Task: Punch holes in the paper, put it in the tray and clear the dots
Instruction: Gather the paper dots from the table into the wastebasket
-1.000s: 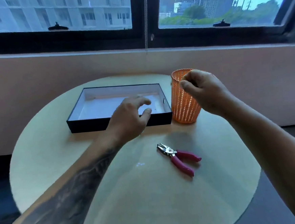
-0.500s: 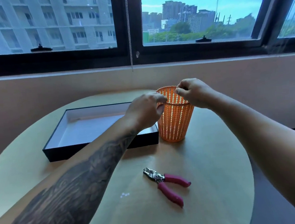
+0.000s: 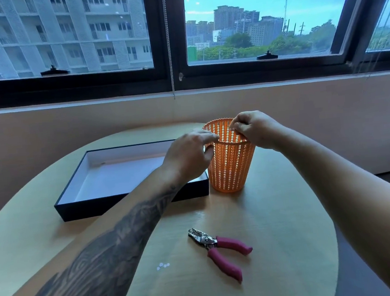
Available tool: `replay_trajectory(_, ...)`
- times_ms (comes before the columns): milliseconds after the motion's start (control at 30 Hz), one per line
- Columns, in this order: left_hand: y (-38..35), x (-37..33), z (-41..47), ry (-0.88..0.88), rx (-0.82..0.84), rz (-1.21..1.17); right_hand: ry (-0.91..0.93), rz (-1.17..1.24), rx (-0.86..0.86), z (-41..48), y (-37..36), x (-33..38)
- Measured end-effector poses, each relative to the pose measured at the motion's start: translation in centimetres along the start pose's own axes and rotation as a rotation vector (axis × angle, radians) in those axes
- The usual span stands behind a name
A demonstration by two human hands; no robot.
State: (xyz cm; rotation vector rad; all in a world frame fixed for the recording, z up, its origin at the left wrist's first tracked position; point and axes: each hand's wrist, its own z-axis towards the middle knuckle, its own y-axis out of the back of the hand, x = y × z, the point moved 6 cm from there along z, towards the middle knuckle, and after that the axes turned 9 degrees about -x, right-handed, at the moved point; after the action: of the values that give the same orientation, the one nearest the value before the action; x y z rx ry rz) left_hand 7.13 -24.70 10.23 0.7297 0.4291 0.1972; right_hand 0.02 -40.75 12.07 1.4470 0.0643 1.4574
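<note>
An orange mesh basket (image 3: 228, 168) stands on the round table, right of the black tray (image 3: 133, 202). A white paper sheet (image 3: 121, 177) lies inside the tray. My left hand (image 3: 187, 157) pinches the basket's near-left rim between thumb and fingers. Over the basket's opening my right hand (image 3: 253, 129) is pinched shut, and small white paper dots show at its fingertips. A pink-handled hole punch (image 3: 220, 251) lies on the table nearer to me, untouched. Several white paper dots (image 3: 163, 265) lie on the table left of the punch.
The round wooden table (image 3: 277, 223) ends at the right, with dark floor beyond its edge. A wall and a window sill (image 3: 185, 95) run close behind the table. A blind cord (image 3: 170, 56) hangs at the window's middle.
My left hand has left the tray and come right to the basket's rim. The right hand has stayed pinched and now hovers over the basket's mouth. The view has tilted up.
</note>
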Motion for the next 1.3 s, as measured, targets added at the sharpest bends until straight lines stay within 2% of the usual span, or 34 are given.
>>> replay_trajectory(267, -0.3, 0.0, -0.2, 0.0, 0.006, -0.009, 0.094, -0.078, -0.018, 0.1, -0.1, 0.1)
replay_trajectory(533, -0.5, 0.2, -0.3, 0.014, 0.01, -0.01, 0.09, -0.067, -0.016, 0.3, -0.4, -0.2)
replay_trajectory(1033, -0.4, 0.0, -0.7, 0.013, 0.023, -0.023, 0.146, -0.188, -0.019, 0.0, -0.8, 0.1)
replay_trajectory(1300, -0.1, -0.3, -1.8, -0.005, 0.111, 0.016, 0.195, -0.124, -0.008, -0.7, -0.7, 0.5)
